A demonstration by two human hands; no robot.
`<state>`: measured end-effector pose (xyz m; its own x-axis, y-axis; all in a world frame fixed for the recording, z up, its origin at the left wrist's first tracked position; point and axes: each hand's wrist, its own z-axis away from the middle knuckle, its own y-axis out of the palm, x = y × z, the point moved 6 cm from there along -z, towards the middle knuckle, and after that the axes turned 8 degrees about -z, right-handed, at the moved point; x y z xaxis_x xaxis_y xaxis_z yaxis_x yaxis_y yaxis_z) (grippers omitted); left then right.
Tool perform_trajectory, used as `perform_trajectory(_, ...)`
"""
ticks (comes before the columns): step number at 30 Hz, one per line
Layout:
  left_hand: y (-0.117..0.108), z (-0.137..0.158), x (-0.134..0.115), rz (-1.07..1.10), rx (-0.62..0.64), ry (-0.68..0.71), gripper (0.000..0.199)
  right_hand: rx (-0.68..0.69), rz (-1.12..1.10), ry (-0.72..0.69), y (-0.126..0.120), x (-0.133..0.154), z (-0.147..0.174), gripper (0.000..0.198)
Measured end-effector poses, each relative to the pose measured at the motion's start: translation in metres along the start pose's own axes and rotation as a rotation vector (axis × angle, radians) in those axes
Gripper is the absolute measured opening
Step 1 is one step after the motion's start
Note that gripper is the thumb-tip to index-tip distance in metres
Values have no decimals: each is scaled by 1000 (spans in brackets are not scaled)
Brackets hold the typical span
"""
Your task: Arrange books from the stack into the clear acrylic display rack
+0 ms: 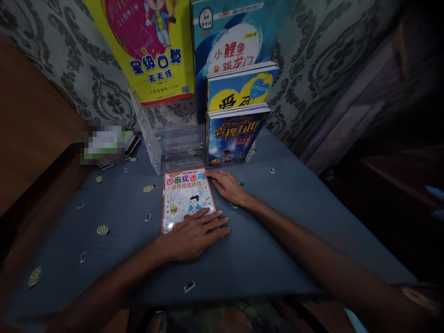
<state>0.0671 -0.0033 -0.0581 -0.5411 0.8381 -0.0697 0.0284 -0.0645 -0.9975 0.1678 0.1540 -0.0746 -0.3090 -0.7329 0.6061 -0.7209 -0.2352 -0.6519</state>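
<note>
A picture book (178,199) with a brown-bordered cover and a drawn figure in blue lies face up on the table, just in front of a clear acrylic book stand (149,143). Across its lower part my left hand (194,233) rests flat with fingers stretched toward the right, hiding the bottom of the cover. My right hand (229,187) lies at the book's upper right corner, fingertips touching the edge and fingers loosely extended. Close behind the right hand, a dark blue book (231,138) stands in the lowest tier of the stand.
Higher in the stand are a yellow workbook (159,69), a blue-and-yellow book (239,88) and a teal book (229,32). A blurred-out pile of items (104,143) sits at the back left. The table (277,222) has a patterned grey-blue cloth, with wallpaper behind.
</note>
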Motion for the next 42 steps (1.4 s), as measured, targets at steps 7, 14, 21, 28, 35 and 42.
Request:
perform_trajectory(7, 0, 1, -7, 23, 13, 11, 55, 25, 13, 26, 1, 3, -2, 34)
perform_trajectory(14, 0, 9, -29, 118, 80, 72, 58, 54, 39, 48, 2, 5, 0, 38)
perform_trajectory(21, -20, 18, -3, 541, -12, -90, 44, 83, 111, 54, 4, 4, 3, 43)
perform_trajectory(28, -25, 40, 143, 543, -510, -526, 47, 147, 259, 59, 6, 15, 1, 44)
perform_trajectory(35, -5, 46, 185, 640, -598, -478, 52, 232, 344, -34, 40, 53, -25, 39)
perform_trajectory(42, -1, 47, 186, 711, -630, -450, 50, 405, 193, -169, 110, 122, -17, 44)
